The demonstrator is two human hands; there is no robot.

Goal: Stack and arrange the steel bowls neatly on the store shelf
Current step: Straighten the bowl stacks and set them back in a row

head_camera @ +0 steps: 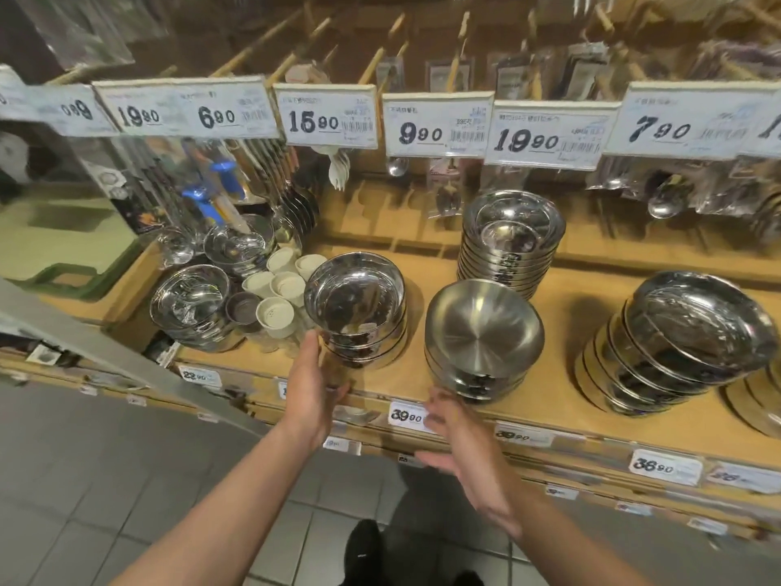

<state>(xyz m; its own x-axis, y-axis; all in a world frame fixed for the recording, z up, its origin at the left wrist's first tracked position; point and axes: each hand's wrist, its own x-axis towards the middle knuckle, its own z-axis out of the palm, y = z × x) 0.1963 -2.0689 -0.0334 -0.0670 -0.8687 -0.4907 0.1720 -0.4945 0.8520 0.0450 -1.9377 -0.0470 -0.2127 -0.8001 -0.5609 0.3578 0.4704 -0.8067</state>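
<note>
Nearest the camera, two bare forearms reached up from the lower edge toward the wooden shelf (562, 399). The left hand (310, 391) was extended with straight fingers, thumb spread, its fingertips at the lower left side of a short stack of polished steel bowls (357, 308); whether it actually touched the stack could not be told, and it gripped nothing. The right hand (458, 444), blurred, was spread open with relaxed fingers, holding nothing, just below the shelf's front edge and in front of a stack of brushed steel bowls (484, 338). That stack stood just right of the polished one, apart from it. Behind it rose a taller stack of shallow steel bowls (511, 243), its top bowl holding a smaller one. At far right a leaning stack of wide bowls (684, 340) tilted toward the camera. Left of the polished stack stood a cluster of small cream cups (281, 289) and further steel bowls (190, 306), nested. Price tags (408, 415) lined the shelf front.
</note>
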